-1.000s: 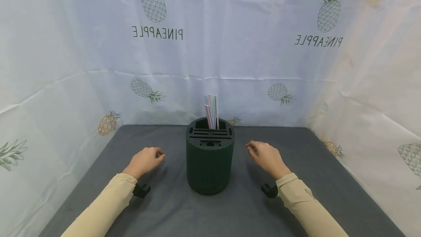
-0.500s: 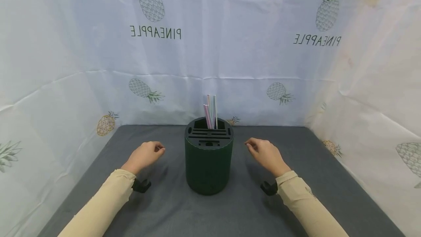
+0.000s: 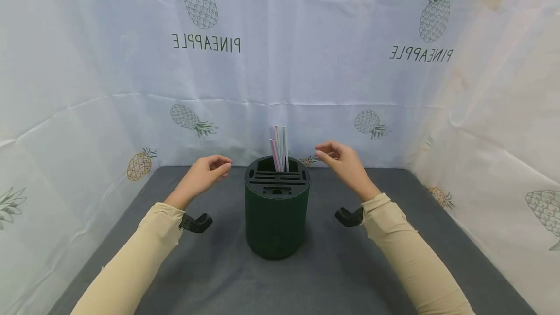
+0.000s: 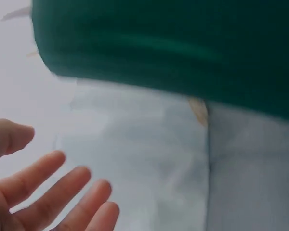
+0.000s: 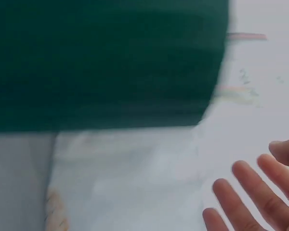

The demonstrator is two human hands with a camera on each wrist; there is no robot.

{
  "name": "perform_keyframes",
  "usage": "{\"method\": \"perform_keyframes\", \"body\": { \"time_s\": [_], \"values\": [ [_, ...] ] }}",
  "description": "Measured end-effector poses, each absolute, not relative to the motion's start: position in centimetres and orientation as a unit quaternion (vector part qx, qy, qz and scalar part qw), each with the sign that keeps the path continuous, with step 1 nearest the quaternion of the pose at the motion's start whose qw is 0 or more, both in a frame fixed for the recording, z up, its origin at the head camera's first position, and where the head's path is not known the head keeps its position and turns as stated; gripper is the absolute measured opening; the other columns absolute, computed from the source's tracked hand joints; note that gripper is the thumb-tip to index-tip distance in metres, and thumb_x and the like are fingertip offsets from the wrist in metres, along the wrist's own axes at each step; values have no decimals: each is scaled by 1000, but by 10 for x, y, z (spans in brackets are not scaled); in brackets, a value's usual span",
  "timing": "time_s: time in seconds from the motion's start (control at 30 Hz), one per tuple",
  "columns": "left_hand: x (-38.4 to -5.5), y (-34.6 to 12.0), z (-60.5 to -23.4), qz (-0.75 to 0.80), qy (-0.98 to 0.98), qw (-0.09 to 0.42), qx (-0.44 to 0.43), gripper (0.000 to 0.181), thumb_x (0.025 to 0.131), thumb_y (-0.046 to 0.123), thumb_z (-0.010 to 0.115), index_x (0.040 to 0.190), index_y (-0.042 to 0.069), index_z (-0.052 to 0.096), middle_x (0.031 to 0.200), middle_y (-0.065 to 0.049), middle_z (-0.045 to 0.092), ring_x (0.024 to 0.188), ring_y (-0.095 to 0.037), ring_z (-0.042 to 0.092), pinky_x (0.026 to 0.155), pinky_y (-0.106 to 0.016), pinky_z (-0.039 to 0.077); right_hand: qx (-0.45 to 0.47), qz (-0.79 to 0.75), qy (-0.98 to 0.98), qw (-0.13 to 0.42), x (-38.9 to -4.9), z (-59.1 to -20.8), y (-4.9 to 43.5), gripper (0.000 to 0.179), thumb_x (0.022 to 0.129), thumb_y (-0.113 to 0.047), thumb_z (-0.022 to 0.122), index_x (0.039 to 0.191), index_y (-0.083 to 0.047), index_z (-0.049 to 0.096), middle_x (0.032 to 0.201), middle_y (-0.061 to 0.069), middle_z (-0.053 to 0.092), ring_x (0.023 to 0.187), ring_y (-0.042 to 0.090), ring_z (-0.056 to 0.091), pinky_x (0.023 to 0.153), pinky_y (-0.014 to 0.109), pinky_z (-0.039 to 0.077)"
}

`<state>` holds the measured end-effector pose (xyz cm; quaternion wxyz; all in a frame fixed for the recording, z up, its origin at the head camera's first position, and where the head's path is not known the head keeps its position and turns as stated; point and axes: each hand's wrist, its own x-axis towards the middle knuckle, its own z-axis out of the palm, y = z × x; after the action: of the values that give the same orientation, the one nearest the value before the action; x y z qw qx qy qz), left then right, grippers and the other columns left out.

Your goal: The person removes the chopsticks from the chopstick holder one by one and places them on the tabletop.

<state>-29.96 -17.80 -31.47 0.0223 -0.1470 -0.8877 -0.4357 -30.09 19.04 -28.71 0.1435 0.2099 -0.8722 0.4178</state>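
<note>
Patterned cloth (image 3: 306, 72) edged the gray table (image 3: 210, 266); centrally, a green holder (image 3: 275, 222) stood upright, pastel sticks (image 3: 284, 149) in its rear compartment. My left fingers (image 4: 58, 196) and right fingers (image 5: 260, 195), loosely spread, flanked it, gaps between.

A: one slotted knife block (image 3: 275, 222), one left hand (image 3: 201, 180), one right hand (image 3: 344, 165), two wrist cams (image 3: 196, 223), two sleeves (image 3: 131, 256). straws (image 3: 275, 153) tho?
B: at least four, they overlap. two printed PINEAPPLE words (image 3: 206, 43) too

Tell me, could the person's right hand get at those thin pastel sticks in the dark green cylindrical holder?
Probably yes: the bare right hand holds nothing and hovers beside the dark green cylindrical holder, and the thin pastel sticks poke above its rim with nothing visible between.
</note>
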Motion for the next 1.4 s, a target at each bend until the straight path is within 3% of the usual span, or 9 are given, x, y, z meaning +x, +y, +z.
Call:
{"method": "perform_keyframes", "body": {
  "time_s": [0.23, 0.53, 0.73, 1.13, 1.4],
  "values": [
    [-297, -155, -305, -581, -799, -15, -158, 44, 96, 30, 62, 132, 5, 53, 133, -19, 51, 122, -35, 53, 99, -45, 50, 237, 563, -787, 82, -318, -244, 164, 43, 92, -25, 68, 129, -8, 56, 125, 15, 60, 114, 30, 61, 95, 40, 53],
    [-294, -141, -312, -656, -739, -71, -138, 46, 94, 19, 65, 134, 0, 51, 134, -17, 50, 122, -28, 53, 106, -48, 43, 206, 629, -749, -15, -334, -233, 135, 45, 89, -9, 69, 131, -4, 52, 133, 16, 52, 119, 29, 58, 93, 38, 55],
    [-291, -134, -314, -661, -735, -79, -127, 42, 93, 19, 66, 130, 3, 55, 130, -13, 51, 121, -27, 53, 107, -47, 43, 171, 642, -745, -54, -338, -234, 129, 40, 90, -4, 67, 126, -2, 52, 128, 16, 52, 119, 30, 56, 95, 45, 53],
    [-290, -131, -314, -656, -742, -75, -114, 39, 92, 16, 67, 128, 4, 57, 127, -11, 54, 119, -27, 55, 106, -46, 44, 146, 634, -755, -85, -343, -239, 122, 36, 90, -3, 66, 123, 1, 51, 125, 17, 52, 119, 31, 55, 92, 44, 55],
    [-288, -131, -313, -653, -745, -78, -109, 40, 92, 17, 67, 129, 5, 56, 131, -13, 51, 121, -29, 53, 107, -46, 43, 145, 630, -758, -88, -344, -239, 120, 32, 91, -2, 65, 118, 2, 50, 112, 12, 54, 110, 28, 58, 93, 45, 54]
  ]
}}
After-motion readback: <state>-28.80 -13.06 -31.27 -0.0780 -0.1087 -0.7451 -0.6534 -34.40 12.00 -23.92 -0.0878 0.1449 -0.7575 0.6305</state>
